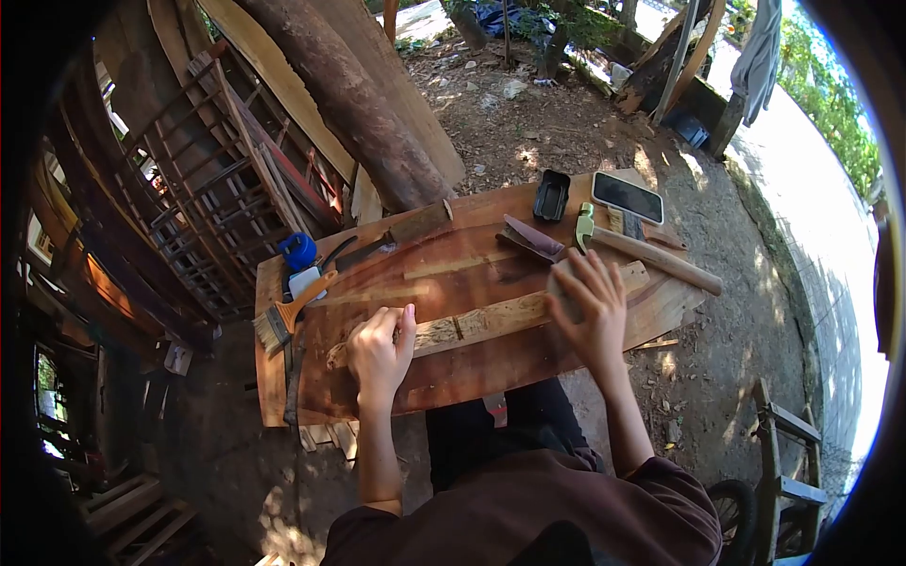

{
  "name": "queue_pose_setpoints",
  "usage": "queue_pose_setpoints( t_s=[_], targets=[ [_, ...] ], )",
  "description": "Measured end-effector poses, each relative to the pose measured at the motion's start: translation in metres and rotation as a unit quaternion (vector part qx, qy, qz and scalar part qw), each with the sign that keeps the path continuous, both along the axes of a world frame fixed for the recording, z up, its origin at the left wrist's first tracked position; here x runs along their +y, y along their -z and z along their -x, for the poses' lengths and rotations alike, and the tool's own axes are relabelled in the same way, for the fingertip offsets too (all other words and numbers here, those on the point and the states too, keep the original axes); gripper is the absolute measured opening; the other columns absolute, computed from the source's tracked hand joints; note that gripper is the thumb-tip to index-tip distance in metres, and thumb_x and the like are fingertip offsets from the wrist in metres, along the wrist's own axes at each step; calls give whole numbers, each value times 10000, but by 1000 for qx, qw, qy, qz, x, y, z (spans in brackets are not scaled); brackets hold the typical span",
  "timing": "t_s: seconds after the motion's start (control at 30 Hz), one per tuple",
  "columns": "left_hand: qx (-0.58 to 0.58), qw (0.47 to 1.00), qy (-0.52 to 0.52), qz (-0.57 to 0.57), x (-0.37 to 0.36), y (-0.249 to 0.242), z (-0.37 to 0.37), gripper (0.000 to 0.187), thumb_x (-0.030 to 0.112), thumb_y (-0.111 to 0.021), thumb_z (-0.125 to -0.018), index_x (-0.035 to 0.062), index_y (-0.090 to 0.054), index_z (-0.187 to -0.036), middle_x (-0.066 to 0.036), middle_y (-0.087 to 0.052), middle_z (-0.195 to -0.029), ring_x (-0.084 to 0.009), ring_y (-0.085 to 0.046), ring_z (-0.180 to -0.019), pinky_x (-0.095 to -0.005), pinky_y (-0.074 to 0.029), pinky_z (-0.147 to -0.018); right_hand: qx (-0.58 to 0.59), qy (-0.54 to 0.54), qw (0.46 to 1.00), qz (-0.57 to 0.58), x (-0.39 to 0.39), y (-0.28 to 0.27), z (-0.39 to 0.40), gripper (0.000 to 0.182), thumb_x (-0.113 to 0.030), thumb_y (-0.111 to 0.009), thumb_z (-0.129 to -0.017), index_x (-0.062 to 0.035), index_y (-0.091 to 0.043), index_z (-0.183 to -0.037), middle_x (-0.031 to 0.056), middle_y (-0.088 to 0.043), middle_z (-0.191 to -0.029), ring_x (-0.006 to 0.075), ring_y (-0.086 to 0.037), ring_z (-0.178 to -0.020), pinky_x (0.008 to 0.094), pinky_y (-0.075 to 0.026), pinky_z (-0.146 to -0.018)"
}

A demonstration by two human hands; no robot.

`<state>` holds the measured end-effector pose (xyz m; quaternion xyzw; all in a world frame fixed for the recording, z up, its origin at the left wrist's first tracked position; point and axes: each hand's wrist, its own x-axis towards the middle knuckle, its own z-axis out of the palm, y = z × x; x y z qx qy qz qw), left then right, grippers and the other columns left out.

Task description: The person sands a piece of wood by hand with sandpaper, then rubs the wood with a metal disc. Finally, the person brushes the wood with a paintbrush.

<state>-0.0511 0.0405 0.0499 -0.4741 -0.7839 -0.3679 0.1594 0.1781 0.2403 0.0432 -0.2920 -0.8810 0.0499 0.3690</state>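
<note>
We see a tan plank (481, 324), dark-mottled; beyond it, a black tray (552, 196); left of it, an orange-handled, cream-bristled brush (300, 301).

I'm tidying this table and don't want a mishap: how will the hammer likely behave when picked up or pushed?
The hammer will probably feel head-heavy, since its green head looks metal and its handle wooden. The straight, thick handle suggests it stays stiff. Pushed, it may swivel rather than roll, because the head juts out sideways.
</note>
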Motion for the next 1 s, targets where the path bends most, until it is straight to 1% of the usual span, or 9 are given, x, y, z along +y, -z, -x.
queue_pose_setpoints(
  t_s=[0.17,0.33,0.47,0.57,0.73,0.83,0.87,0.93,1.0],
  targets=[
    [6,1000,0,-7,3,-2,-1,339,241,-617,-988,36,-635,-720,-106,-635,-698,-319,-612,-590,-412,-473,-590,11,131,991,-2,47,6,-38,383,-351,-717,-909,-151,-727,-1236,184,-563,-1434,429,-476,-1359,543,-314,-1165],
    [15,1000,3,10,0,2,2,252,208,-632,-976,45,-671,-788,-84,-620,-686,-286,-602,-568,-390,-475,-599,-11,86,996,-17,17,2,-13,391,-332,-707,-912,-149,-709,-1258,185,-552,-1436,444,-473,-1345,550,-353,-1140],
    [-38,999,19,-14,2,-10,-7,132,141,-630,-963,44,-705,-1014,-87,-671,-832,-259,-651,-682,-365,-504,-659,-11,-93,995,-23,-34,-1,30,441,-334,-722,-876,-160,-686,-1280,197,-528,-1442,463,-479,-1327,578,-347,-1143],
    [-29,991,96,-92,-4,-8,-9,322,88,-607,-955,38,-628,-1273,-166,-644,-1224,-313,-638,-1095,-406,-516,-907,13,-215,976,7,-73,-3,64,460,-369,-717,-876,-149,-673,-1277,216,-522,-1436,469,-458,-1347,584,-330,-1156],
    [-44,989,123,-75,-12,-20,-30,399,131,-620,-952,45,-593,-1341,-182,-578,-1365,-381,-571,-1237,-481,-451,-1046,48,-412,892,178,-86,-8,92,483,-238,-679,-910,-83,-587,-1358,238,-444,-1503,471,-324,-1458,600,-248,-1198],
    [-5,995,94,38,-14,-16,-40,520,231,-627,-968,65,-521,-1450,-186,-506,-1486,-364,-475,-1391,-534,-352,-1155,84,-336,925,155,-54,-22,78,479,-110,-642,-894,-61,-574,-1365,232,-437,-1518,472,-338,-1453,591,-233,-1208],
    [26,991,92,97,-14,-12,-41,579,318,-662,-951,47,-521,-1443,-173,-505,-1488,-345,-476,-1395,-539,-335,-1169,76,-285,947,131,-41,-20,70,465,-103,-654,-879,-48,-591,-1337,208,-495,-1481,422,-408,-1426,578,-246,-1204],
    [47,991,88,95,-9,-6,-45,698,443,-695,-914,10,-518,-1432,-183,-502,-1486,-349,-484,-1381,-538,-337,-1169,68,-150,985,53,-20,-10,53,359,-94,-664,-889,-44,-643,-1244,138,-653,-1270,324,-582,-1238,544,-324,-1155],
    [44,991,92,92,1,-7,-49,749,495,-704,-891,-3,-521,-1420,-191,-515,-1461,-352,-499,-1359,-538,-346,-1162,54,-118,989,71,-7,-3,36,252,-98,-664,-902,-38,-673,-1146,116,-686,-1083,307,-624,-1091,498,-391,-1078]
  ],
)
